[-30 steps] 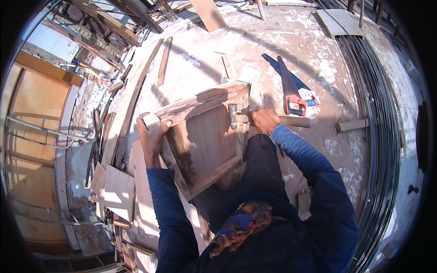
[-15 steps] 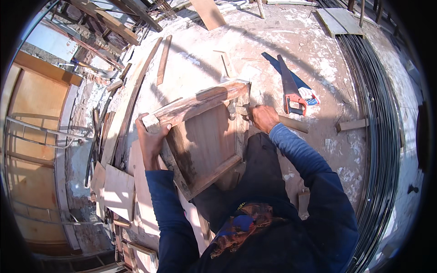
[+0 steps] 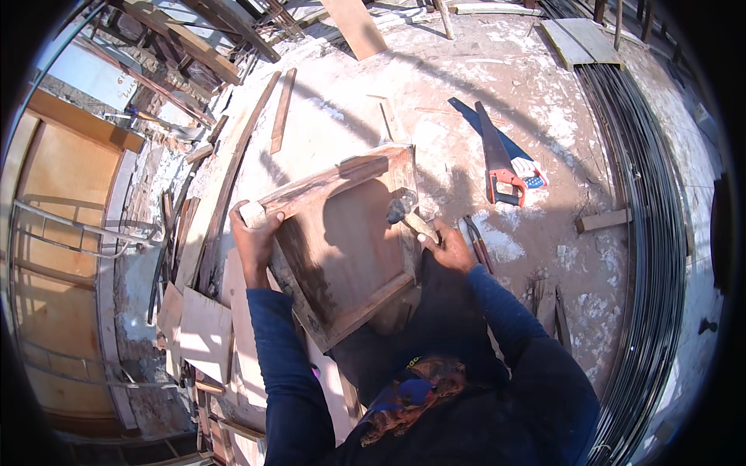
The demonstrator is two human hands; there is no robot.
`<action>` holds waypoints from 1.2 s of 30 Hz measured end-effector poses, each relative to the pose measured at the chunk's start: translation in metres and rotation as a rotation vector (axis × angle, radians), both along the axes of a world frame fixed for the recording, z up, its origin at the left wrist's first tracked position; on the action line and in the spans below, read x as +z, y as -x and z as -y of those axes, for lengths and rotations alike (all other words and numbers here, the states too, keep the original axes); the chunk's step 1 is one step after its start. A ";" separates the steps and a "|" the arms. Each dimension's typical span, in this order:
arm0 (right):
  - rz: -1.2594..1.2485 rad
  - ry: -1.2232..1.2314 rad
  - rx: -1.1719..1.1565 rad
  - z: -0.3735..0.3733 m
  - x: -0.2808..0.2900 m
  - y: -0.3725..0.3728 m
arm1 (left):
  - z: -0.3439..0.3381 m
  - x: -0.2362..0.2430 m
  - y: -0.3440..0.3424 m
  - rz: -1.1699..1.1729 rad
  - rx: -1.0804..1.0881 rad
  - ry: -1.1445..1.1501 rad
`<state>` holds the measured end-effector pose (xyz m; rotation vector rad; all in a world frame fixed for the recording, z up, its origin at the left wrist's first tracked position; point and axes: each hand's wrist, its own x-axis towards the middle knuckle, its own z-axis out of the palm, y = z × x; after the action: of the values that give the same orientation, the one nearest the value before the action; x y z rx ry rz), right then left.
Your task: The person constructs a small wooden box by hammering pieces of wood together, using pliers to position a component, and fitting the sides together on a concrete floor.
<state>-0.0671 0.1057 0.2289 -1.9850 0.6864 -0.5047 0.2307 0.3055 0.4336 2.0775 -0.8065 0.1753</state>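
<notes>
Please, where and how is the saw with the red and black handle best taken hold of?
Probably by the handle, from the near side: its open loop leaves room for fingers and lies toward the person, while the blade points away, across another saw. The right hand is nearer, but should first put down the hammer.

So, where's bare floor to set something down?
Between the saws and the rods, and between the pliers and the wood block, the floor looks bare. It's crowded left of the frame, where boards lie piled, and at its right edge, where the right hand grips a hammer.
</notes>
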 end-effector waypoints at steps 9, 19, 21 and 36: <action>0.457 -0.369 -0.340 -0.009 0.021 -0.068 | 0.017 0.006 0.009 -0.046 0.172 0.000; 0.580 -0.945 -0.356 -0.009 0.036 -0.131 | 0.019 0.013 0.025 0.023 0.124 -0.020; 0.588 -0.977 -0.376 -0.019 0.038 -0.127 | 0.010 0.010 0.023 -0.072 0.128 0.003; 0.626 -1.214 -0.388 -0.003 0.040 -0.139 | 0.014 0.015 0.040 0.038 0.130 -0.046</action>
<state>0.0716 0.1092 0.2693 -0.5112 0.7076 -0.6673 0.1905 0.2915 0.4482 2.1774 -0.7041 0.2696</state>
